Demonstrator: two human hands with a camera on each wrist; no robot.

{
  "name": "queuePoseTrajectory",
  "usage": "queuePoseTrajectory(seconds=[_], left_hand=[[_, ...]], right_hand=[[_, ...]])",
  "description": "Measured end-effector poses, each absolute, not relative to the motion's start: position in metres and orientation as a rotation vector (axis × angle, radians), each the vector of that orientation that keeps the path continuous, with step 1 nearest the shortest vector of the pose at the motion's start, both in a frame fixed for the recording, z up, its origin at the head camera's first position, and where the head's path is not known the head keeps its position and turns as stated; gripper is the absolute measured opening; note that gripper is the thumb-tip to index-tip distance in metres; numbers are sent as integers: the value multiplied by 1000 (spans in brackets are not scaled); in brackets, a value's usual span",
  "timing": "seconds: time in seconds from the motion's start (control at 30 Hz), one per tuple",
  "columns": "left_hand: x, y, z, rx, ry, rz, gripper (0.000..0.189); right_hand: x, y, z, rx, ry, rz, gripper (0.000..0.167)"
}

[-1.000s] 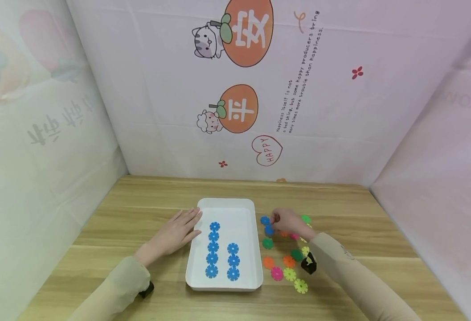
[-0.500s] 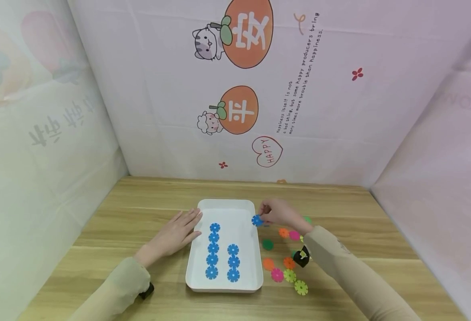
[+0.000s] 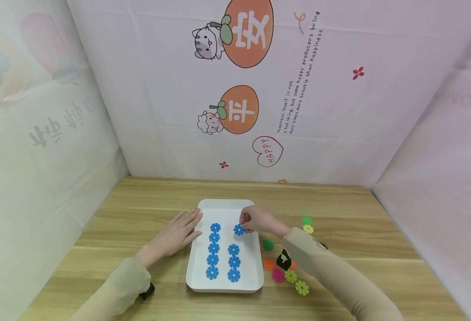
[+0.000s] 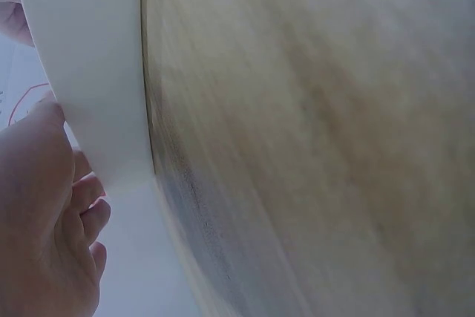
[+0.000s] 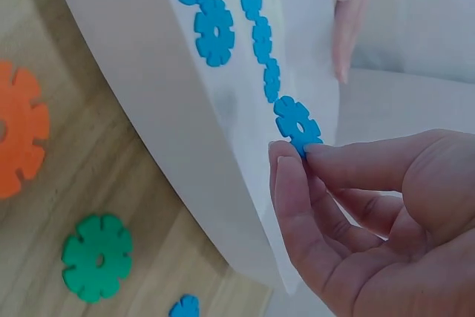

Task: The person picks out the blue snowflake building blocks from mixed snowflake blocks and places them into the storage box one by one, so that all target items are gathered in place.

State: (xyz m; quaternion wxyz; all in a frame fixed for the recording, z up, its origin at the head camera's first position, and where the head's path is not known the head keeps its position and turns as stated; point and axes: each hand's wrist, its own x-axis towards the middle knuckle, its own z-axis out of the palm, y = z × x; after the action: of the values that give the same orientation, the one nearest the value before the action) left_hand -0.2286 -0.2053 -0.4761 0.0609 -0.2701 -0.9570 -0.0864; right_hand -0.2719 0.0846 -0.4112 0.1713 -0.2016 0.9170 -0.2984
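Note:
A white tray [image 3: 224, 289] stands on the wooden table. Inside it lie two columns of blue snowflake discs, a longer left column [image 3: 213, 248] and a shorter right column [image 3: 234, 262] of three. Over the tray, just beyond the shorter column, my right hand [image 3: 261, 221] pinches another blue snowflake disc [image 5: 297, 122] between thumb and fingertips. The disc is tilted in the right wrist view. My left hand [image 3: 175, 232] rests on the tray's left rim with its fingers straight. From below, the left wrist view shows this hand [image 4: 44, 213] against the tray wall [image 4: 104, 72].
Right of the tray lie loose discs: dark green [image 3: 268, 244], orange [image 3: 268, 264], pink [image 3: 277, 275], yellow [image 3: 301, 287] and light green [image 3: 307, 220]. A blue disc [image 5: 185, 306] lies on the table near them. My right sleeve [image 3: 331, 267] covers part of this group. Printed cloth walls surround the table.
My right hand picked up a blue disc from the table right of the tray and carried it left over the rim into the tray area. The left hand has stayed put.

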Motion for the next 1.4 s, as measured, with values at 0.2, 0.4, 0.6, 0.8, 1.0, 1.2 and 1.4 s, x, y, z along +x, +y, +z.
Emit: queuePoseTrajectory(seconds=[0.2,0.4,0.6,0.8,1.0,1.2,1.4], left_hand=[[-229,-206,-477,-817,-2891,-262,63],[-230,-206,-478,-820,-2895,-267,64],[-231,-206,-477,-818,-2888,-273,63],[-231,-206,-477,-815,-2901,-268,63],[-230,-206,-477,-819,-2899,-271,63],[-230,-206,-476,-820,-2892,-276,63],[-229,-206,-476,-818,-2897,-267,63]], right_hand=[[-269,72,-422,-640,2628,-782,5],[-268,69,-428,-666,2594,-782,8],[-267,69,-430,-658,2582,-803,7],[-268,67,-432,-665,2599,-761,8],[-267,67,-431,-634,2614,-734,8],[-267,70,-423,-585,2607,-766,8],[-272,81,-408,-555,2588,-854,5]])
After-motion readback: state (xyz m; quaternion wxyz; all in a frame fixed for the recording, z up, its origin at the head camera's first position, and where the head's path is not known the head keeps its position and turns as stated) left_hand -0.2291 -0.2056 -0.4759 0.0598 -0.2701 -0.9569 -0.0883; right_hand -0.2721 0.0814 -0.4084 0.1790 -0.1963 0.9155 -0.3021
